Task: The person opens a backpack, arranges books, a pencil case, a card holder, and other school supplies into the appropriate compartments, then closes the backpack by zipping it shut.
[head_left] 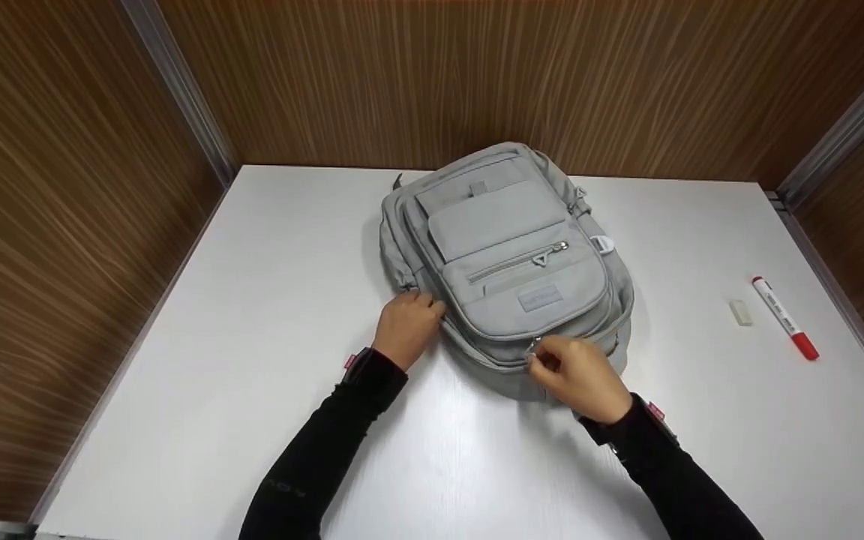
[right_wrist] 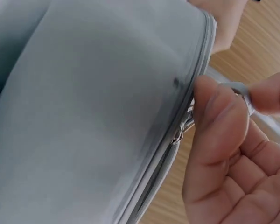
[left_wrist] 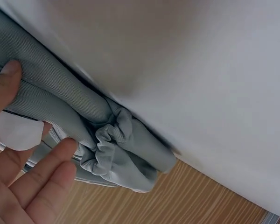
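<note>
A grey backpack (head_left: 507, 217) lies on its back on the white table, front pockets facing up. In the head view my left hand (head_left: 409, 328) is at the bag's lower left side. Its thumb (left_wrist: 7, 86) presses the fabric in the left wrist view, with the fingers beneath, pinching the bag's side by a white tab (left_wrist: 18, 130). At the bag's lower front, my right hand (head_left: 576, 375) pinches a zipper pull (right_wrist: 240, 88) between thumb and forefinger. The metal zipper slider (right_wrist: 177, 135) sits on the seam, and a narrow gap shows along the zipper beside it.
To the right on the white table (head_left: 252, 315) lie a small pale eraser (head_left: 740, 313) and a white marker with a red cap (head_left: 784, 318). Wood-grain panels (head_left: 372, 82) stand at the back and both sides.
</note>
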A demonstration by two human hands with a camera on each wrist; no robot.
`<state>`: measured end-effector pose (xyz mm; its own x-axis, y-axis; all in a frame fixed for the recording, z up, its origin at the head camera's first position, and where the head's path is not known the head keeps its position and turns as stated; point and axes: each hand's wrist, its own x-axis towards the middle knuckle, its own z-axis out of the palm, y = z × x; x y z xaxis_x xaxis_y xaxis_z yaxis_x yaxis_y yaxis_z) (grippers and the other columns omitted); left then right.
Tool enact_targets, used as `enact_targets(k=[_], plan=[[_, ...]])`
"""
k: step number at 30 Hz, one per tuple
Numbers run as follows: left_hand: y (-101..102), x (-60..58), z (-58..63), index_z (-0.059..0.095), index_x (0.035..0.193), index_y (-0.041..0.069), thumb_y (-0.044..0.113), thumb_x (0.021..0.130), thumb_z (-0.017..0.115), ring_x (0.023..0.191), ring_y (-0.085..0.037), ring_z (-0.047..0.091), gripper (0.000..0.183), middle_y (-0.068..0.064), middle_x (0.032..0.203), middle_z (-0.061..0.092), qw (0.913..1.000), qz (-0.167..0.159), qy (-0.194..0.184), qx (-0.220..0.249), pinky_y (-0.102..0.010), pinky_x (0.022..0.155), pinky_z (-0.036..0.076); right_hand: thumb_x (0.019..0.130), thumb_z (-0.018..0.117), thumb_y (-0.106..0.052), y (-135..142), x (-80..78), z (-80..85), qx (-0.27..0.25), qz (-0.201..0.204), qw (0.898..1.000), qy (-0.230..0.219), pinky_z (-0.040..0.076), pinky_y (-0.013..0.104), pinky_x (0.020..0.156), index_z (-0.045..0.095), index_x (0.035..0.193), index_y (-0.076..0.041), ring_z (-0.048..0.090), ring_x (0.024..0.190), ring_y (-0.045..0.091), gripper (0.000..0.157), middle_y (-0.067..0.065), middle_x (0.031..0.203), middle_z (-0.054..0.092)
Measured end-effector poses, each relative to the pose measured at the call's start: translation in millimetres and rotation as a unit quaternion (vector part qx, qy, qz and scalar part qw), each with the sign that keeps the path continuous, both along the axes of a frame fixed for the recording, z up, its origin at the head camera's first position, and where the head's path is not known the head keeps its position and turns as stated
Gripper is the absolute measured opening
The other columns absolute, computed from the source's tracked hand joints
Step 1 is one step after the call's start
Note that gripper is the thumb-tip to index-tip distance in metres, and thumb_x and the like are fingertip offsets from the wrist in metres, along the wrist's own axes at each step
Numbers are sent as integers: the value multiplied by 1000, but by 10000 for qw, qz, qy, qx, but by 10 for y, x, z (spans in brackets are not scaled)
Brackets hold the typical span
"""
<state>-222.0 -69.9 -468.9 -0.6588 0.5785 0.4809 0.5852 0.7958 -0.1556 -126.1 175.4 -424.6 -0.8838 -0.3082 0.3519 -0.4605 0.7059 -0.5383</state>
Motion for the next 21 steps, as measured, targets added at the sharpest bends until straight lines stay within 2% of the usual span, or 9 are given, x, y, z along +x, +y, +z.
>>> enact_targets(k=[6, 10, 14, 21], plan=[[15, -25, 72, 63, 71, 15, 7, 70, 66, 60, -17, 56, 8, -2, 69, 61, 9996, -105, -8, -248, -28, 53, 47, 75, 60, -7, -242, 10, 24, -59, -21, 10000, -77, 37, 19, 44, 56, 65, -20, 42, 50, 1, 17, -15, 59, 46], [109, 52, 87, 61, 69, 15, 6, 71, 64, 55, -16, 55, 9, -1, 66, 60, 9989, -51, -22, -467, -26, 48, 45, 77, 61, -9, -292, -26, 20, -211, -21, 9997, -87, 39, 18, 45, 58, 67, -18, 44, 51, 1, 14, -14, 60, 49], [223, 143, 81, 57, 67, 15, 6, 69, 64, 48, -14, 52, 11, 0, 62, 57, 9978, 32, 6, -656, -27, 39, 40, 78, 62, -10, -317, -70, 14, -287, -66, 9995, 107, 38, 19, 46, 59, 68, -17, 45, 52, 1, 13, -14, 61, 50], [499, 326, 56, 60, 67, 15, 10, 69, 63, 40, -9, 45, 7, 2, 60, 55, 9952, 376, 315, -843, -26, 33, 34, 78, 61, -10, -274, -122, 30, -305, -641, 9974, 137, 37, 21, 45, 60, 67, -17, 43, 49, 3, 13, -14, 57, 50]])
